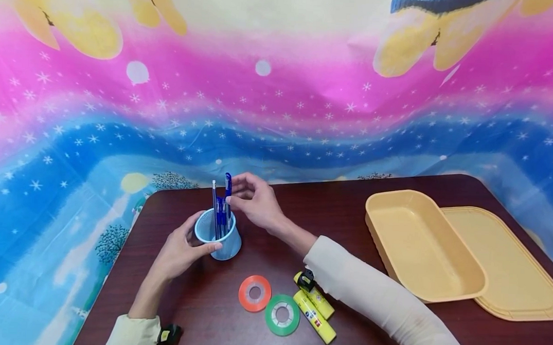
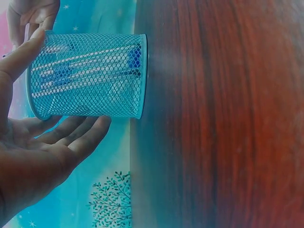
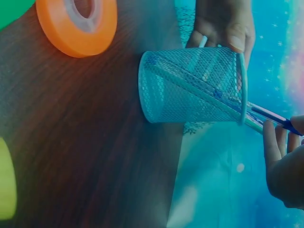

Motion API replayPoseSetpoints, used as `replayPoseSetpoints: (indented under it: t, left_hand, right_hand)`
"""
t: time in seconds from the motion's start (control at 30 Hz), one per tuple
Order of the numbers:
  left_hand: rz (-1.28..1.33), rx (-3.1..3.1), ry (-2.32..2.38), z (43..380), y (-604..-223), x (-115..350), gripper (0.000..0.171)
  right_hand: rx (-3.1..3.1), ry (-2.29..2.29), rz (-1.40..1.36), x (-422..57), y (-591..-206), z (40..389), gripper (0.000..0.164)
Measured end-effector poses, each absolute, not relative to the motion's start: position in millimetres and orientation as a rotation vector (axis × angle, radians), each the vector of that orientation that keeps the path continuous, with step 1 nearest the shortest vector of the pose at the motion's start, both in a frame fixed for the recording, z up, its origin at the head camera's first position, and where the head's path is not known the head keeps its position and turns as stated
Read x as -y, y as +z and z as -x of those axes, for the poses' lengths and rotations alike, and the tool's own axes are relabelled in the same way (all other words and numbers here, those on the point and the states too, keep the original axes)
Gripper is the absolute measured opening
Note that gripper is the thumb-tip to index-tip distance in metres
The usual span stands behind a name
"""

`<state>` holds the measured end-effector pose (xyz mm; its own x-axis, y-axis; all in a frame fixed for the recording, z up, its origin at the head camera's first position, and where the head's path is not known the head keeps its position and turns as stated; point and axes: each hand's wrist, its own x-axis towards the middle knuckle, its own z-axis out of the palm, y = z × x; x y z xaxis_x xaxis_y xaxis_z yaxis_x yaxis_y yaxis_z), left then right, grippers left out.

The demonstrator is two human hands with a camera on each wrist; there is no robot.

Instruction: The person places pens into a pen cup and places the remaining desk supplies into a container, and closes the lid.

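A light-blue mesh pen holder (image 1: 229, 247) stands upright on the table, with several blue pens (image 1: 220, 208) and a slim white-tipped pencil (image 1: 214, 191) inside, leaning toward the far side. My left hand (image 1: 180, 250) holds the holder from the left, its thumb at the rim and its fingers along the far side. On the other side, my right hand (image 1: 258, 205) pinches the upper end of the tallest blue pen (image 1: 228, 181) above the rim. In the right wrist view that pen (image 3: 273, 115) slants out of the holder, its lower part still within the mesh.
Nearer on the table lie orange tape (image 1: 242, 293), green tape (image 1: 272, 324) and two yellow boxes (image 1: 315, 317), the farther partly behind the right wrist's camera. At right, an empty tan tray (image 1: 417, 240) overlaps a tan lid (image 1: 509, 265). A printed cloth (image 1: 279, 116) hangs behind the table.
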<state>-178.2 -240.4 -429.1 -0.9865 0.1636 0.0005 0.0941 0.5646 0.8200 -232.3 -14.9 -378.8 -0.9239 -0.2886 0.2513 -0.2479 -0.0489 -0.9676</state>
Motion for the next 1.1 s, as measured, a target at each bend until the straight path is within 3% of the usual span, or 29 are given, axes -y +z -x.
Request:
replayPoseSetpoints:
  t: [0.43, 1.1]
  left_hand:
    - [-0.232, -2.713, 1.413, 177, -430, 240, 0.098]
    - [-0.243, -2.73, 1.408, 178, -430, 241, 0.096]
  right_hand:
    - [-2.306, -2.079, 0.54, 18, -388, 231, 0.032]
    - [-2.453, -1.887, 0.551, 11, -394, 229, 0.037]
